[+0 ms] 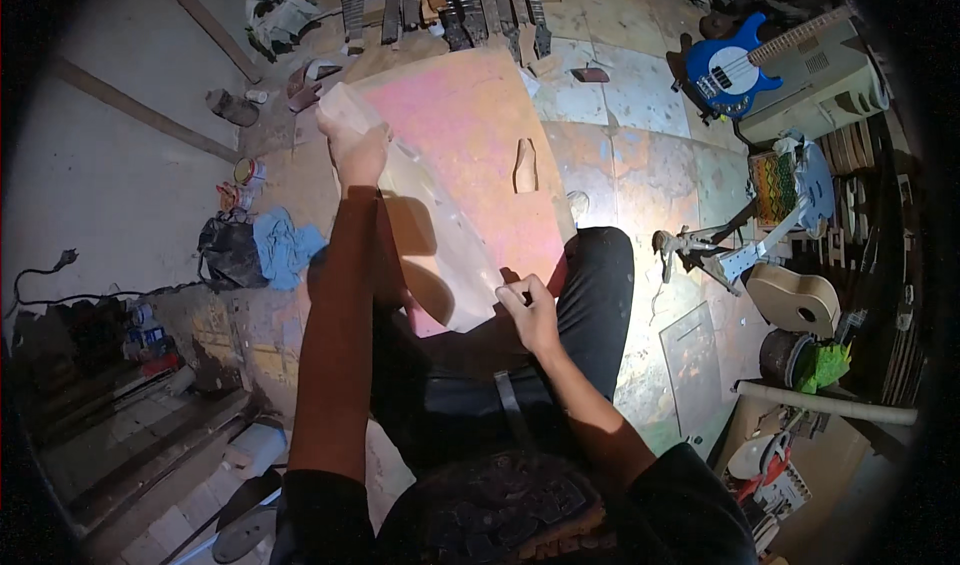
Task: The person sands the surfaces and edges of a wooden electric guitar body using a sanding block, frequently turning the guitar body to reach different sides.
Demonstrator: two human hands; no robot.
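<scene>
My left hand (358,153) is closed round the upper end of a long pale piece (440,210), flat-faced and apparently wooden, with shadows across its tan side. The piece slants from upper left down toward my lap. At its lower right edge my right hand (530,315) is closed, fingers curled with the tips against the edge; anything small between them is hidden. Under the piece lies a board (470,105) stained pink and orange, reaching to my lap. On the board's right part rests a small curved wooden bit (526,167).
Several dark rasps or files (460,5) lie beyond the board. A blue electric guitar (735,65) leans at the far right, above a metal stand (690,250) and an unpainted guitar body (795,300). At the left are a blue cloth (285,245) and a black bag (232,250).
</scene>
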